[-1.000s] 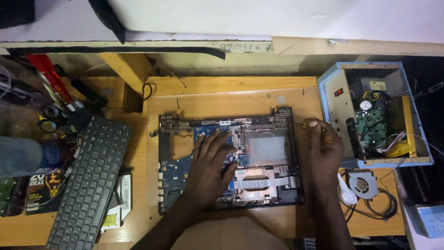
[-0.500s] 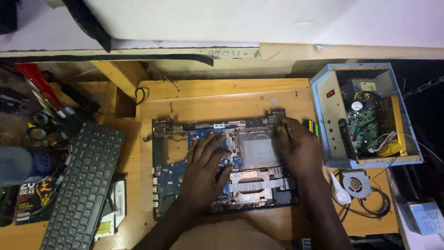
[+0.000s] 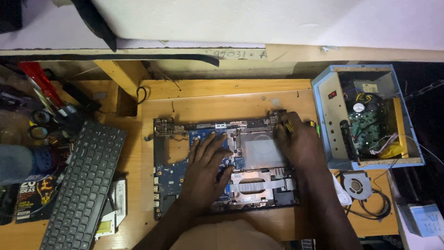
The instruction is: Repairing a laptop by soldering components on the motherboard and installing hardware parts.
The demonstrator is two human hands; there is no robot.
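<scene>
My left hand (image 3: 206, 171) lies flat, fingers spread, on the opened laptop base (image 3: 222, 166) at frame centre, grip released, nothing held. It presses on the blue board (image 3: 178, 173), prob. to keep the chassis from sliding on the surface (image 3: 222, 102). My right hand (image 3: 296, 146) sits at the base's upper right corner, by the hinge. Grip looks clenched round a thin tool with a yellow-green handle (image 3: 314, 124), tip hidden under the fingers; can't tell what it touches.

Base is a dark rectangular tray w/ a dull grey metal plate (image 3: 259, 150) in the middle and a pale flat ribbon cable (image 3: 256, 185) across the lower part. Surface is bare orange-toned wood, scuffed.

Left of frame: a loose black keyboard (image 3: 83, 180), tilted, lying partly over a flat silver drive (image 3: 111, 213), set aside clear of the base. Right of frame: an open light-blue box (image 3: 328, 115) w/ a green circuit board and wires inside. Below it, a round grey fan (image 3: 357, 185) w/ a black cable. Upper left holds rolls of tape (image 3: 39, 124) and red-handled tools (image 3: 39, 78).
</scene>
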